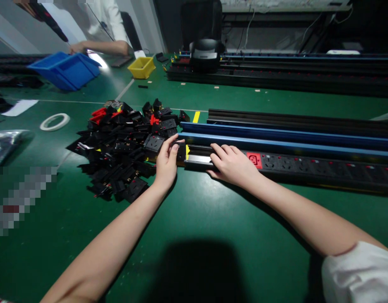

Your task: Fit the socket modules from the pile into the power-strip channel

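Note:
My left hand [166, 165] is closed on a black socket module [181, 151] at the left end of a long power strip [307, 168]. Yellow shows between that module and the strip's metal channel [198, 159]. Over the channel lies my right hand [230, 165], its fingers curled across the far side and thumb at the near edge. Just right of it, a red socket [253, 160] sits in the strip, followed by several black sockets. Left of my left hand spreads a heap of loose black socket modules [118, 145], a few of them red.
Blue rails [275, 143] and a black rail [244, 115] lie behind the strip. Farther off are a yellow bin [141, 68], a blue bin [67, 73] and more strips [275, 80]. A tape roll [55, 122] lies left. Another person's arm [102, 47] rests across the table.

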A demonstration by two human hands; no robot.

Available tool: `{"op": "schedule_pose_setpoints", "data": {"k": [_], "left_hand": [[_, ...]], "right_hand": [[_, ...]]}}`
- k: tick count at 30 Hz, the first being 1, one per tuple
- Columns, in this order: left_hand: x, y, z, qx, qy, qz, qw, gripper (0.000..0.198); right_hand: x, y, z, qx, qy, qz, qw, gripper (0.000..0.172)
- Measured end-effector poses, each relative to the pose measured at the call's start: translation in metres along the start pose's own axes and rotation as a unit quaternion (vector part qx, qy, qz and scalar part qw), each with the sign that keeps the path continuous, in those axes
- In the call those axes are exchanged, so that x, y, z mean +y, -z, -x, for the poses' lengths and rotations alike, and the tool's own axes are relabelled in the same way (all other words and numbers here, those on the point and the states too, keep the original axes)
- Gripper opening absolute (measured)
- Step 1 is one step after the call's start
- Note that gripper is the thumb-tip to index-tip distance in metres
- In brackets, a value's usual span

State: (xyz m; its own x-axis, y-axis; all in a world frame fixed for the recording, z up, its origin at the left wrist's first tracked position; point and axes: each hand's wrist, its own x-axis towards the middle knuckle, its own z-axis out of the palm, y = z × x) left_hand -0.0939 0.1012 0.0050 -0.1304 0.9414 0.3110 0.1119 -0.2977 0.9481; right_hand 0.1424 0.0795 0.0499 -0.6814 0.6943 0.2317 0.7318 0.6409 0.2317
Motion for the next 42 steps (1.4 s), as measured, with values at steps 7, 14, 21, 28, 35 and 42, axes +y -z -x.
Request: {"op": "schedule_pose_setpoints", "data": {"k": [7, 14, 21, 28, 35, 42], "left_hand": [[-0.001, -0.002, -0.003, 0.006, 0.049, 0.019, 0.999, 0.036], [0.0, -0.002, -0.004, -0.002, 0.044, -0.056, 0.997, 0.041], [-0.006, -0.004, -0.007, 0.016, 0.031, -0.051, 0.998, 0.041], [-0.009, -0.004, -0.009, 0.034, 0.042, -0.037, 0.998, 0.043], [-0.009, -0.006, -0.007, 0.059, 0.08, -0.045, 0.994, 0.021], [-0.012, -0.006, -0.007, 0.056, 0.09, -0.034, 0.994, 0.021]], "right_hand": [[0.0, 0.0, 0.0, 0.003, 0.0, 0.006, 1.0, 0.033], [-0.001, 0.001, -0.001, 0.001, -0.001, 0.004, 1.0, 0.033], [-0.001, 0.002, -0.001, 0.001, 0.0, -0.002, 1.0, 0.034], [0.0, 0.0, -0.001, 0.0, 0.002, -0.003, 1.0, 0.034], [-0.001, 0.0, -0.001, 0.001, 0.0, -0.004, 1.0, 0.033], [-0.001, 0.001, -0.001, -0.006, -0.002, -0.01, 1.0, 0.036]]}}
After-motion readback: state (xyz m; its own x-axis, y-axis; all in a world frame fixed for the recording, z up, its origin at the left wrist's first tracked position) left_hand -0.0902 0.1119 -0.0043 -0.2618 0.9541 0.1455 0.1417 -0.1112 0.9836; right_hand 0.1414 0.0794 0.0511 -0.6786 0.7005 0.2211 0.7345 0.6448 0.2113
